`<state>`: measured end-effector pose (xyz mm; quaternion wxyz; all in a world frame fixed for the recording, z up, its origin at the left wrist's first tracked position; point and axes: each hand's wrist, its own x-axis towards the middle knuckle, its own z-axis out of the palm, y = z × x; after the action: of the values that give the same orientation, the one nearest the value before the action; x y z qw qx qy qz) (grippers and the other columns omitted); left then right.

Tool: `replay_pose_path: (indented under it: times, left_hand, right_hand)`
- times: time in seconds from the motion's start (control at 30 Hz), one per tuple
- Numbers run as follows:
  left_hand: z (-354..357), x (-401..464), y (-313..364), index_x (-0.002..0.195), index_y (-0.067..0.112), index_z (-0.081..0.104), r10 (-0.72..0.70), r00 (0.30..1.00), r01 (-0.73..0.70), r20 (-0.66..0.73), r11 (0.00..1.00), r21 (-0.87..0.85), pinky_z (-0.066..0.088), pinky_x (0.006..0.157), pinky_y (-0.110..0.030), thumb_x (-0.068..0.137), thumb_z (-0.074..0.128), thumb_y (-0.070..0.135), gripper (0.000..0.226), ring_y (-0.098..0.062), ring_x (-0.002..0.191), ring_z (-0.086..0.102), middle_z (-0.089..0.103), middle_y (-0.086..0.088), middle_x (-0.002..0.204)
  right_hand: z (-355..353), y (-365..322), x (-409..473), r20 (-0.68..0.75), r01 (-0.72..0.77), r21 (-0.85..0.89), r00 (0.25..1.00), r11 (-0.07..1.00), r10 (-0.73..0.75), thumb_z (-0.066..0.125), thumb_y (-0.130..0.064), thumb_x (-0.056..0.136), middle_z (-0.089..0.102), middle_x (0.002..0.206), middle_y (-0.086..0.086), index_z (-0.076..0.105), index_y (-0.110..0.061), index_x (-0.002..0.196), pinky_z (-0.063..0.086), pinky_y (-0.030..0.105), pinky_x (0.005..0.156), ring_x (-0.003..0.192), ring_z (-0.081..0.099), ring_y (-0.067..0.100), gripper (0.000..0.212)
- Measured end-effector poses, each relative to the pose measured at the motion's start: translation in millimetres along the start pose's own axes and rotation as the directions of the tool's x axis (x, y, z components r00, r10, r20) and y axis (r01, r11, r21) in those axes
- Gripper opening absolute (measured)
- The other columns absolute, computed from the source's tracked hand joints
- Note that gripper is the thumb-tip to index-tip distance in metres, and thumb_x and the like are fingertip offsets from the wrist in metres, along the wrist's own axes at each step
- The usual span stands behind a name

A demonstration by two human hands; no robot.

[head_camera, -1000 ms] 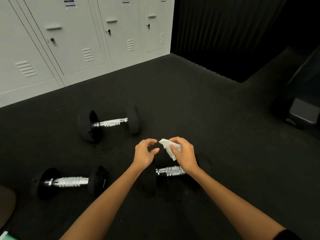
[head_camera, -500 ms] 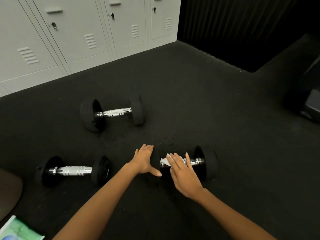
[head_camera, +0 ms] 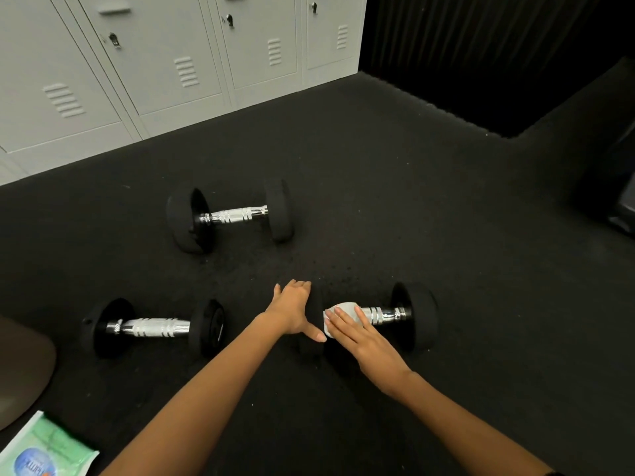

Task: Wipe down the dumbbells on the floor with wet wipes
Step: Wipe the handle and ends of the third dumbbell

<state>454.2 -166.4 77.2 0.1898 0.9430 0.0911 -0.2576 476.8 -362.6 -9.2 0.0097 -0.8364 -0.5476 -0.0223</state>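
Nearest dumbbell (head_camera: 385, 316) lay on the floor (head_camera: 378, 187), long axis running left to right across the view. Wet wipe (head_camera: 338, 314) was draped over the left end of its chrome handle (head_camera: 381, 315). Right hand (head_camera: 360, 336) lay flat on the wipe, fingers straight, pressing it onto the bar; nothing clenched. Left hand (head_camera: 293, 312), also flat and released, rested on the dumbbell's left head, thumb pointing toward the wipe, likely steadying against roll.

Bare handle extended rightward from the right grip to the right head (head_camera: 421, 316). Judged next stroke: slide right along that axis; the right hand is the nearer.

Second dumbbell (head_camera: 153, 327) sat well to the left of the grip, third dumbbell (head_camera: 230, 216) beyond and left. Open floor on the right. Wipes packet (head_camera: 41, 448) lay at the near left corner; lockers (head_camera: 165, 56) stood far behind.
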Motion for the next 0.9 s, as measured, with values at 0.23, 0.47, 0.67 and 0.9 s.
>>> replay_pose_path:
  times: [0.23,0.47,0.67,0.9]
  left_hand:
    - [0,-3,-1,0.15,0.005,0.009,0.01,1.0,-0.01,-0.005,0.999,-0.043,0.001,0.119,-0.048,0.068,0.079,0.044,0.114,-0.026,0.146,0.006,0.014,-0.01,0.157]
    - [-1,0,-3,0.15,0.005,0.009,0.005,1.0,-0.004,0.012,0.999,-0.039,0.001,0.119,-0.048,0.069,0.078,0.044,0.113,-0.027,0.146,0.005,0.014,-0.01,0.157]
    - [-2,3,-3,0.15,0.006,0.009,0.002,1.0,-0.001,0.027,0.999,-0.032,0.001,0.119,-0.048,0.07,0.078,0.044,0.112,-0.028,0.146,0.006,0.014,-0.011,0.157]
    - [0,2,-3,0.15,0.005,0.009,0.006,1.0,-0.005,0.018,1.0,-0.027,0.002,0.119,-0.048,0.068,0.079,0.045,0.114,-0.027,0.146,0.007,0.016,-0.011,0.157]
  right_hand:
    - [-6,37,-18,0.108,0.156,-0.254,0.985,0.955,-0.132,0.074,-0.001,0.064,0.017,0.157,0.002,0.032,-0.012,0.146,0.008,0.049,0.115,0.145,0.005,0.022,0.093]
    - [0,28,-10,0.143,0.147,-0.224,0.983,0.964,-0.116,0.076,-0.006,0.065,0.01,0.158,0.003,0.027,-0.014,0.147,-0.002,0.047,0.118,0.144,-0.009,0.022,0.096]
    - [2,29,-6,0.2,0.177,-0.234,0.971,0.956,-0.131,0.071,-0.009,0.074,-0.01,0.159,0.003,0.021,-0.013,0.149,-0.003,0.048,0.112,0.143,-0.019,0.023,0.09]
    - [4,28,-19,0.113,0.054,-0.183,0.993,0.982,-0.034,0.075,-0.005,0.062,0.002,0.159,0.003,0.018,-0.019,0.15,0.005,0.052,0.117,0.145,-0.002,0.024,0.106]
